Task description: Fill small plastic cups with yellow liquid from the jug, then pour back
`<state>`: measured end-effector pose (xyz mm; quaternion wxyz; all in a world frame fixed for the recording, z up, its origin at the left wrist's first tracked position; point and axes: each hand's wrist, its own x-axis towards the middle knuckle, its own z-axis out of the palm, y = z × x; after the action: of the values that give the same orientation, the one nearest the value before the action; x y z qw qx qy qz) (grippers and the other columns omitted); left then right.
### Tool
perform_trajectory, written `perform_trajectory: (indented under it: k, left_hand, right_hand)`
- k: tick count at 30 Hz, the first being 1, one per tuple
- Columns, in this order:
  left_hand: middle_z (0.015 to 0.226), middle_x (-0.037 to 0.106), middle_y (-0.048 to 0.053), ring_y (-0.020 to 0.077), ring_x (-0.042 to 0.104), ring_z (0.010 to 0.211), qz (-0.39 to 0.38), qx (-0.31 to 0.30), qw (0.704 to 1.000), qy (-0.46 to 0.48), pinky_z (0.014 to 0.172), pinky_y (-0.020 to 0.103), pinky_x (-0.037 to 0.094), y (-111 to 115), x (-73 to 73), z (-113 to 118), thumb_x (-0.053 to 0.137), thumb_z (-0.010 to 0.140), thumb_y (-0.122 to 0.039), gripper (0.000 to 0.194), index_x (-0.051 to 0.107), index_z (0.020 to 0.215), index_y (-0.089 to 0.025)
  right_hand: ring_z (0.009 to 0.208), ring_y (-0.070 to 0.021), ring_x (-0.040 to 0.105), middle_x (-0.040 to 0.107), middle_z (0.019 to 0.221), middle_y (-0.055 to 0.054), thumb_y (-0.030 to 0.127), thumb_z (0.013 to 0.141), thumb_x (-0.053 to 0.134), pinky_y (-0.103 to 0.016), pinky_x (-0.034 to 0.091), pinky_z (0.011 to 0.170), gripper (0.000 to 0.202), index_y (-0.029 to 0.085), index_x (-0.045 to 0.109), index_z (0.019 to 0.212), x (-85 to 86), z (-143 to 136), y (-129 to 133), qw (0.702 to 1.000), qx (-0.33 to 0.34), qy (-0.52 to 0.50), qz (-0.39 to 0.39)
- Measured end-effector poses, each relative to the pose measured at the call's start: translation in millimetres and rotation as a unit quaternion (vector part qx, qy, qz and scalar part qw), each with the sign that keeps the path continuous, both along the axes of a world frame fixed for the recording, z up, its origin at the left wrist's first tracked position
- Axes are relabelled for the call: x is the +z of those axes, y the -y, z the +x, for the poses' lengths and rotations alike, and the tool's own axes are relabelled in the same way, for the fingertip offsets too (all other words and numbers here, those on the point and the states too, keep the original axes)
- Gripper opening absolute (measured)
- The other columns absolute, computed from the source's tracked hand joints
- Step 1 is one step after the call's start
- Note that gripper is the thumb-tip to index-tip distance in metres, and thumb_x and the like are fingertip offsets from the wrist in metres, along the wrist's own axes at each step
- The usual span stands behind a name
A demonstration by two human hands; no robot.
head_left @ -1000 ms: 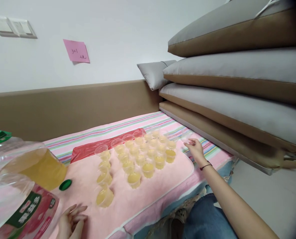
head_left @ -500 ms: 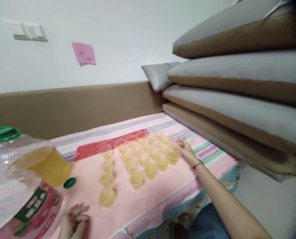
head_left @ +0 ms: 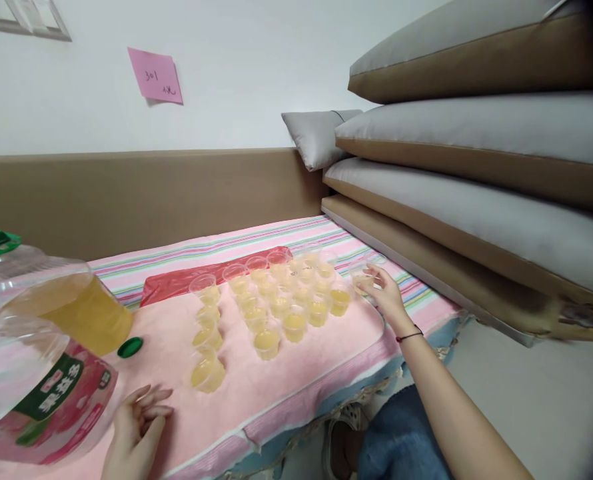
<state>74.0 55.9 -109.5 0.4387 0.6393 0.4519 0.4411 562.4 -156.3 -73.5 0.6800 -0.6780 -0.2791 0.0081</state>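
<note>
My right hand (head_left: 384,293) grips a clear plastic cup (head_left: 360,280) at the right end of the cup group, over the edge of the pink cloth. Several cups of yellow liquid (head_left: 294,324) stand in rows left of it. A separate column of cups (head_left: 208,373) stands further left. My left hand (head_left: 139,427) rests on the pink cloth (head_left: 241,407), fingers loosely curled and apart, holding nothing. Beside it is a large labelled bottle (head_left: 66,400). Behind that lies a bottle with yellow liquid (head_left: 91,307). A green cap (head_left: 130,347) sits nearby.
A red plastic packet (head_left: 176,283) lies behind the cups on a striped cloth (head_left: 216,247). Stacked grey and brown cushions (head_left: 451,133) rise at the right, with a small grey pillow (head_left: 314,137) in the corner. A pink note (head_left: 155,77) is on the wall.
My right hand has shifted rightward with a cup, away from the rows. My left hand stays near the large bottle. The camera view has tilted down somewhat.
</note>
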Motion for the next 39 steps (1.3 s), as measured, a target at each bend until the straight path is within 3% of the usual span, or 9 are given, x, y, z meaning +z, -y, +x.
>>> perform_trajectory:
  k: [11, 16, 39]
  left_hand:
    - [0.094, 0.067, 0.004, 0.0182, 0.065, 0.066, -0.005, -0.010, 1.000, 0.010, 0.067, 0.037, 0.056, -3, -7.6, -3, 0.077, 0.052, -0.040, 0.059, 0.048, 0.100, -0.022]
    - [0.097, 0.067, 0.005, 0.0187, 0.065, 0.068, 0.000, -0.016, 1.000, -0.003, 0.069, 0.038, 0.056, -3, -9.9, -4, 0.076, 0.055, -0.040, 0.057, 0.048, 0.102, -0.022]
    - [0.099, 0.066, 0.005, 0.0180, 0.064, 0.069, -0.007, -0.013, 1.000, 0.000, 0.072, 0.039, 0.054, 3, -3.0, 0, 0.074, 0.056, -0.039, 0.057, 0.047, 0.103, -0.021]
  right_hand:
    - [0.116, -0.0298, 0.058, 0.065, 0.123, -0.012, 0.027, 0.063, 0.072, -0.048, 0.042, 0.103, 0.056, 0.020, 0.065, 0.118, 4.7, -11, 9, 0.987, -0.044, 0.144, -0.062]
    - [0.113, -0.0292, 0.057, 0.066, 0.120, -0.009, 0.026, 0.065, 0.068, -0.049, 0.043, 0.101, 0.053, 0.024, 0.065, 0.118, 9.0, -13, 9, 0.974, -0.047, 0.205, -0.085]
    - [0.111, -0.0307, 0.051, 0.061, 0.114, -0.008, 0.016, 0.068, 0.059, -0.050, 0.041, 0.100, 0.055, 0.027, 0.064, 0.122, 21.0, -25, 9, 0.923, -0.063, 0.349, -0.147]
